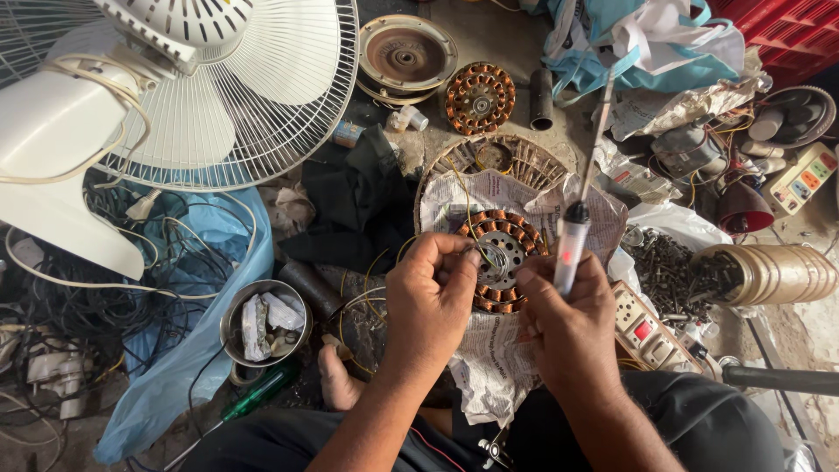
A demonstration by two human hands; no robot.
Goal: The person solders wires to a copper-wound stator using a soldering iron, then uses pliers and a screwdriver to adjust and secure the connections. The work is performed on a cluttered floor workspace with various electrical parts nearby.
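The left hand (pixel 430 293) is closest, pinching a thin yellow wire (pixel 469 229) at the edge of the round copper coil (pixel 500 260). The right hand (pixel 566 328) is wrapped tight around a pen-shaped tool (pixel 570 246) with a red glow – its tip rests near the coil's middle. The coil lies on crumpled newspaper (pixel 496 367) on the floor, just past both hands. The wire looks loose (not joined yet) – so most of the work seems left. A white fan (pixel 218 87) stands far beyond the left hand.
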